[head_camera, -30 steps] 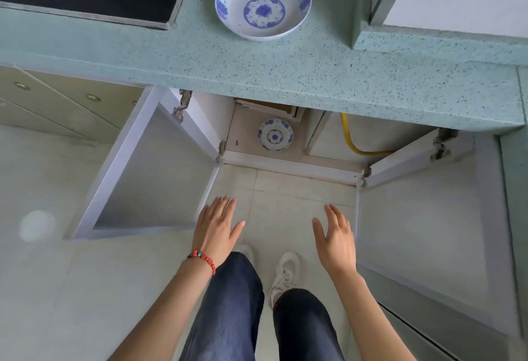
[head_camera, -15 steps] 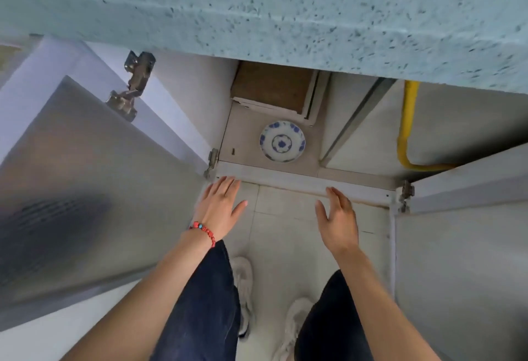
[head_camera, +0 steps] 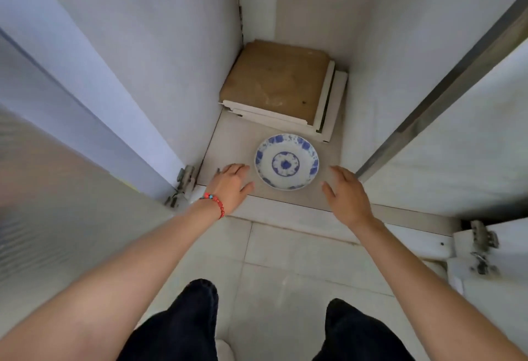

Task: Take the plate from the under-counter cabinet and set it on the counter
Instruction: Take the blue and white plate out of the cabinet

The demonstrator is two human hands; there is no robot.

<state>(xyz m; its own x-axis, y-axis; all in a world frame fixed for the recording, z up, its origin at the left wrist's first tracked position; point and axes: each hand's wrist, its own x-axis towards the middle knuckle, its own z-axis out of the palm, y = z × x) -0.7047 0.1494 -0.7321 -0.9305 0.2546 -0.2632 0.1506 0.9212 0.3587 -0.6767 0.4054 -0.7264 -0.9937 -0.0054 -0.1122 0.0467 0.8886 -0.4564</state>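
Note:
A white plate with blue flower pattern (head_camera: pixel 286 161) lies flat on the floor of the open under-counter cabinet (head_camera: pixel 234 143), near its front edge. My left hand (head_camera: pixel 231 186), a red bead bracelet on its wrist, is just left of the plate, fingers spread, a small gap from the rim. To the plate's right, my right hand (head_camera: pixel 345 195) is open too, palm down, slightly apart from the rim. Neither hand holds anything. The counter is out of view.
Behind the plate lies a stack of brown-topped boards (head_camera: pixel 281 86). The left cabinet door (head_camera: pixel 57 177) and right door (head_camera: pixel 457 143) stand open on either side, with metal hinges (head_camera: pixel 184 180) at the frame. My knees are over the tiled floor (head_camera: pixel 274 269).
The view has dropped low and close to the cabinet; the counter has left the frame. Both hands have reached forward over the cabinet sill to either side of the plate.

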